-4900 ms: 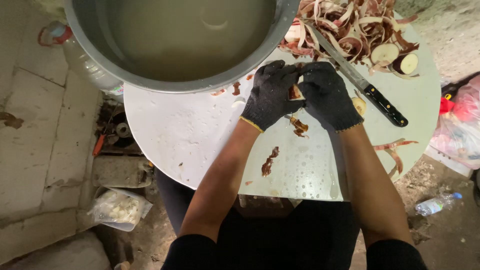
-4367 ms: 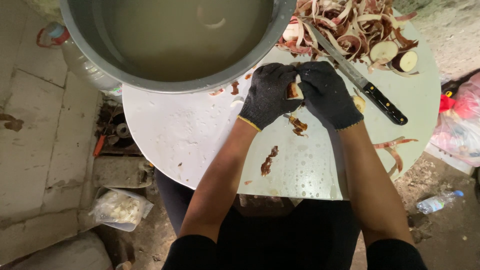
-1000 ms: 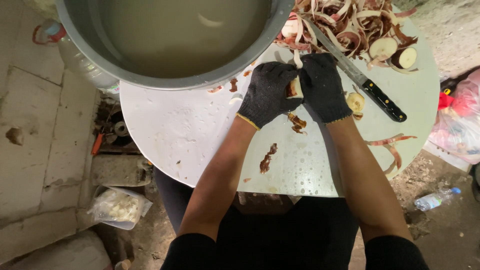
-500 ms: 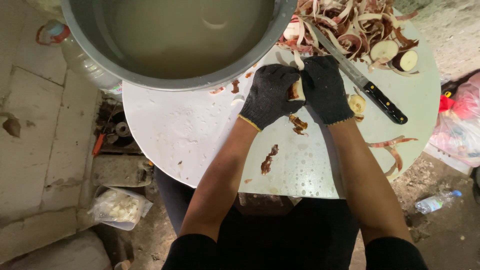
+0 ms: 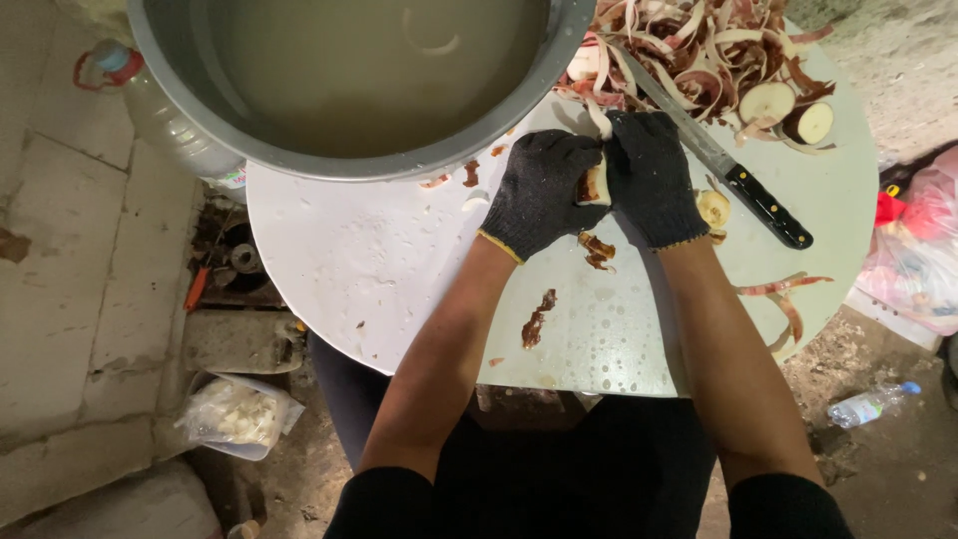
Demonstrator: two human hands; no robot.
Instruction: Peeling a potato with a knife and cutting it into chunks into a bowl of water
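Both my hands wear black knit gloves. My left hand point(image 5: 544, 190) and my right hand point(image 5: 654, 175) press together around a small pale root vegetable point(image 5: 595, 185) with a strip of brown peel, held just above the round white table point(image 5: 379, 289). Most of the vegetable is hidden between the gloves. Brown peel scraps point(image 5: 597, 250) lie on the table right under my hands. A long knife with a black handle point(image 5: 743, 185) rests on the table just right of my right hand.
A big metal basin point(image 5: 339, 150) of cloudy water fills the far left of the table. A heap of peelings point(image 5: 699, 55) and cut vegetable ends point(image 5: 788, 105) lies at the far right. On the ground sit a plastic bottle point(image 5: 873, 404) and a bag point(image 5: 235, 414).
My hands have stayed together on the vegetable and shifted slightly. More peel scraps lie under them than several seconds ago.
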